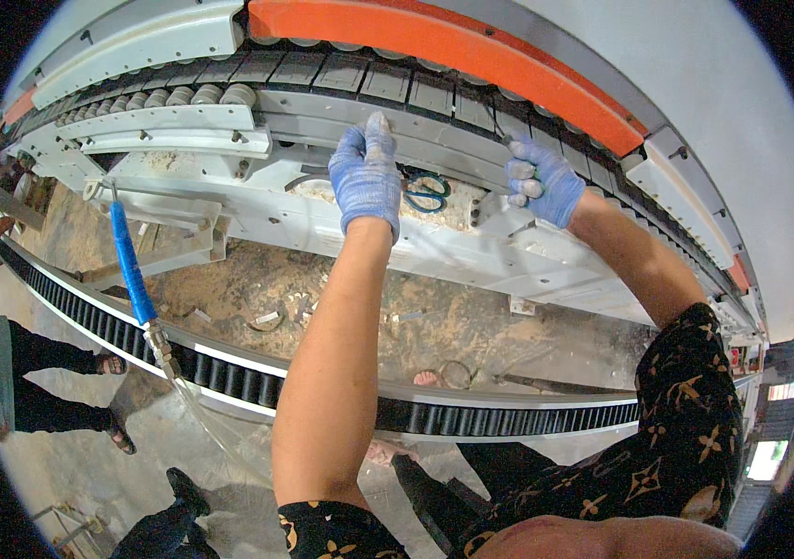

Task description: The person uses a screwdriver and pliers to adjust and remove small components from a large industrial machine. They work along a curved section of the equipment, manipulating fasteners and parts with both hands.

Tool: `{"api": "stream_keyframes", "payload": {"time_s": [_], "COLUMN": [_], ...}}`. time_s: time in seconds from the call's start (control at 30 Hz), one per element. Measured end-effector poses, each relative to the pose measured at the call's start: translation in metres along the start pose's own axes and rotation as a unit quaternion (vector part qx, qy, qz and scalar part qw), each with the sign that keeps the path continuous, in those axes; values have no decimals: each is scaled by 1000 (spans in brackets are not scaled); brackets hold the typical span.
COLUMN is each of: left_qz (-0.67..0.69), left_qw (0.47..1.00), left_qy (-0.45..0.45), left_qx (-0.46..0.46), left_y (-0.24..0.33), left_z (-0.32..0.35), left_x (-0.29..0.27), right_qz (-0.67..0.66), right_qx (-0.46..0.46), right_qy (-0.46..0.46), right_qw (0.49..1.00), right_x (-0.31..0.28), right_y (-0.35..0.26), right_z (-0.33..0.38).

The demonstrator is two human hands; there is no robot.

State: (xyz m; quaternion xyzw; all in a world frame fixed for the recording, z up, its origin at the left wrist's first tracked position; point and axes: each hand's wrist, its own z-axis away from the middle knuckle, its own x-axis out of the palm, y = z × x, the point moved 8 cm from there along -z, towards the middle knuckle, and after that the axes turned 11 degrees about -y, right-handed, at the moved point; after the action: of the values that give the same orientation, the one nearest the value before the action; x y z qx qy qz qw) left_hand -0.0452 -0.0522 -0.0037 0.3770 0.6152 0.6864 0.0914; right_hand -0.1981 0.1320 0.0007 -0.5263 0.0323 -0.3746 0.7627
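Observation:
My left hand (pixel 366 173), in a blue glove, lies flat with its fingers spread against the grey rail (pixel 434 140) of a long white machine, just below a black segmented track (pixel 415 88). My right hand (pixel 540 183), also gloved in blue, is curled around a small part at the same rail, further right; what it grips is too small to tell. A pair of green-handled scissors (pixel 427 191) rests on the white machine frame (pixel 434 247) between the two hands, close to my left thumb.
A blue air gun with a clear hose (pixel 132 265) hangs at the left. An orange guard (pixel 434 42) runs above the track. A black chain belt (pixel 229 373) crosses below, over a sawdust-covered surface (pixel 341 307). Other people's legs and feet (pixel 61 382) stand at the lower left.

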Motion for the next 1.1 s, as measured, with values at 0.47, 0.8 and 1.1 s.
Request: {"api": "stream_keyframes", "payload": {"time_s": [0.47,0.8,1.1], "left_qz": [5,-17,-8], "left_qw": [1000,1000,1000], "left_qy": [10,2,1], "left_qx": [9,0,-5], "left_y": [-4,-3,-2], "left_z": [-2,-1,-3], "left_x": [-7,-5,-7], "right_qz": [377,701,795], "right_qx": [-98,-195,-150], "right_qy": [111,78,76], "right_qw": [914,681,583], "right_x": [-21,-19,-21], "right_y": [-35,-57,-73], "right_z": [3,-11,-9]}}
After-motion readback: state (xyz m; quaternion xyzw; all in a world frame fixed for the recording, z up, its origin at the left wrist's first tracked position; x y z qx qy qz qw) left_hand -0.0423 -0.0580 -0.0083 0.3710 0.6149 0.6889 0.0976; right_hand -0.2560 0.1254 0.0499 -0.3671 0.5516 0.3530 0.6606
